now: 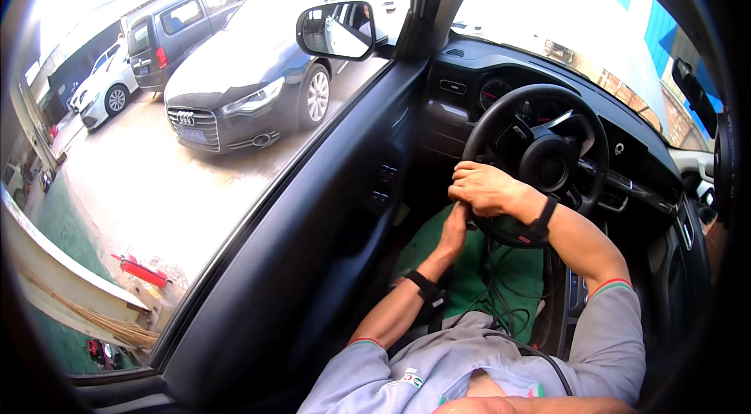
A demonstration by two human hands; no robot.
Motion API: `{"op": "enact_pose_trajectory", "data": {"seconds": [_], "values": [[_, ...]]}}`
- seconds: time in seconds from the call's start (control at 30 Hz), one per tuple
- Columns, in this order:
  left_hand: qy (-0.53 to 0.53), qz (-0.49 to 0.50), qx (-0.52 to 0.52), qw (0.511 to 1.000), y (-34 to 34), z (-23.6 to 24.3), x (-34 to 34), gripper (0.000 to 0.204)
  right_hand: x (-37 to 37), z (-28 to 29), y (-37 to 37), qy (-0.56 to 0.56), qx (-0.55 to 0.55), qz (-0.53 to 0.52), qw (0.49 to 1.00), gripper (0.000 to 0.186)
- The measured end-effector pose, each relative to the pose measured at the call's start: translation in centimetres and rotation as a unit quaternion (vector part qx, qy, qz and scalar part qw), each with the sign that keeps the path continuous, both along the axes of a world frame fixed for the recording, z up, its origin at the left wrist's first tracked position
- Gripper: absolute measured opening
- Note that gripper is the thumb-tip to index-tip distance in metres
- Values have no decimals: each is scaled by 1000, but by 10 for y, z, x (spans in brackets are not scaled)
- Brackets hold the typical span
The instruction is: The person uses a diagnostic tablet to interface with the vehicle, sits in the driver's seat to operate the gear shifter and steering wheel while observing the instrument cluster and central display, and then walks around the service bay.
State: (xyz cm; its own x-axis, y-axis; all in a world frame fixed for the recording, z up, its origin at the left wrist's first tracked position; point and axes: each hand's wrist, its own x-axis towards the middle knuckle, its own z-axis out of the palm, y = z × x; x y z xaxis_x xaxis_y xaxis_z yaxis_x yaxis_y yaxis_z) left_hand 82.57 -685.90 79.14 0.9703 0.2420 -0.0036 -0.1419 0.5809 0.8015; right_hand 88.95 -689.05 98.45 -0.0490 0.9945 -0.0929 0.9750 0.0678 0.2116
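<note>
Both of my hands are on the lower left of the black steering wheel (547, 92). My right hand (491, 189) reaches across, its fingers closed over the rim. Just below it and touching it, my left hand (454, 228) grips the same rim, its fingers partly hidden by the wheel and the right hand. A black band (423, 286) circles my left wrist and another band (544, 214) my right. Dark cables (493, 281) run down over my green trousers (438, 253), behind the wheel.
To my left is the black door panel (313, 257) with its window switches (382, 183) and a side mirror (338, 30) outside. Beyond stand a dark sedan (235, 93), a grey van (188, 27) and a white car (109, 93). A red fire extinguisher (142, 271) lies nearby.
</note>
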Motion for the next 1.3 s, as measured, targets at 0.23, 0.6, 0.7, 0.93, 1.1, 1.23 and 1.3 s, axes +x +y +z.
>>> {"op": "enact_pose_trajectory", "data": {"seconds": [0.23, 0.6, 0.7, 0.93, 1.1, 1.23, 1.3], "values": [[15, -20, -65, 998, -8, -15, 41, 37, 172, 113, -94, -305, 421, -479, 707, 53], [39, -43, -82, 995, -61, 35, 125, 38, 208, 125, -22, -206, 150, -360, 897, 42], [15, -3, -81, 997, -41, 66, 139, 42, 194, 76, -24, -242, 111, -193, 944, 33], [6, 13, -23, 1000, -46, 77, 147, 33, 173, 50, -46, -99, 196, -80, 972, 16], [-11, 52, 11, 999, -33, 101, 170, 31, 201, 135, -111, -205, 378, -246, 869, 34], [2, 67, 13, 998, -41, 107, 173, 25, 249, 168, -206, -64, 305, -507, 803, 60], [0, 81, 17, 997, -46, 115, 170, 23, 251, 165, -242, -16, 353, -471, 808, 56]]}}
